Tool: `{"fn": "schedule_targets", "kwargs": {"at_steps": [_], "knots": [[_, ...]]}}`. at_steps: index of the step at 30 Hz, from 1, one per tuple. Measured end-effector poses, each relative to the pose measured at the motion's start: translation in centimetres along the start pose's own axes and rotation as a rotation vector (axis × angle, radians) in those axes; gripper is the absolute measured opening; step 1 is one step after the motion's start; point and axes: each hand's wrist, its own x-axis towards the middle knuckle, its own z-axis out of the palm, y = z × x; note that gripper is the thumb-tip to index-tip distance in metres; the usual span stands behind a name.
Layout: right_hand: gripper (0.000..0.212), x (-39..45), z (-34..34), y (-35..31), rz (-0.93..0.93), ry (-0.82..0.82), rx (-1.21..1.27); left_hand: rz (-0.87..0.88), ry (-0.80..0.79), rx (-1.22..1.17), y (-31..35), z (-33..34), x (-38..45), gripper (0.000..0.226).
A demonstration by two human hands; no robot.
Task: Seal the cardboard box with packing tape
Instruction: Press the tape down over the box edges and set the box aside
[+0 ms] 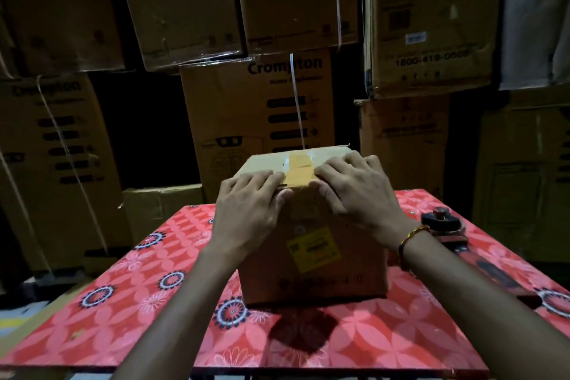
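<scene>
two hands (246, 207) (354, 191), fingers flat, press the taped box (311, 244) before "crompton" cartons (256, 108).

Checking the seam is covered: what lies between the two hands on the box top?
In the head view, a tape strip lies between the left hand and the right hand.

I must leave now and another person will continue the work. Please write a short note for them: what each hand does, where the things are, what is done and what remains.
Left hand: flat and open on the top near edge of the cardboard box, beside the tape strip.
Right hand: the same, on the other side of the strip.
The box stands on the red patterned table. The tape dispenser lies on the table right of the box, not held.
Done: one strip runs along the top seam.
Left: press it down the front face; whether the far end is stuck cannot be seen.
</scene>
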Motion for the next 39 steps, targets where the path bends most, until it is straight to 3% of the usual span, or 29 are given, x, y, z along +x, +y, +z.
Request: {"fn": "schedule_targets", "kwargs": {"at_steps": [11, 14, 18, 20, 25, 29, 31, 36, 39], "knots": [[0.05, -0.9, 1.3, -0.1, 0.072, 0.169, 0.084, -0.094, 0.165, -0.069, 0.8, 1.3, -0.1, 0.046], [0.058, -0.5, 0.7, 0.4, 0.04, 0.088, 0.121, -0.092, 0.185, -0.08, 0.6, 1.6, -0.2, 0.045], [0.068, -0.6, -0.9, 1.6, -0.023, -0.196, 0.131, -0.08, 0.191, -0.093, 0.4, 1.4, -0.1, 0.047], [0.077, -0.8, -1.0, 1.4, -0.033, -0.232, 0.09, -0.063, 0.19, -0.111, 0.1, 1.2, -0.2, 0.046], [0.061, -0.4, -0.2, -0.4, 0.141, -0.014, 0.153, -0.032, 0.167, -0.126, -0.7, 1.0, -0.4, 0.047], [0.056, -0.7, 1.1, -0.9, 0.114, 0.131, 0.057, -0.042, 0.161, -0.141, -0.6, 1.1, -0.3, 0.046], [0.061, -1.0, 1.5, 0.0, 0.04, 0.114, 0.009, -0.045, 0.159, -0.145, -0.7, 1.1, -0.3, 0.046], [0.091, -1.8, 1.1, 1.7, -0.095, -0.129, -0.064, -0.047, 0.155, -0.134, -0.3, 1.0, -0.4, 0.044], [0.07, -1.2, 0.6, 0.4, 0.022, -0.024, 0.043, -0.052, 0.156, -0.132, -0.3, 1.0, -0.4, 0.042]]}}
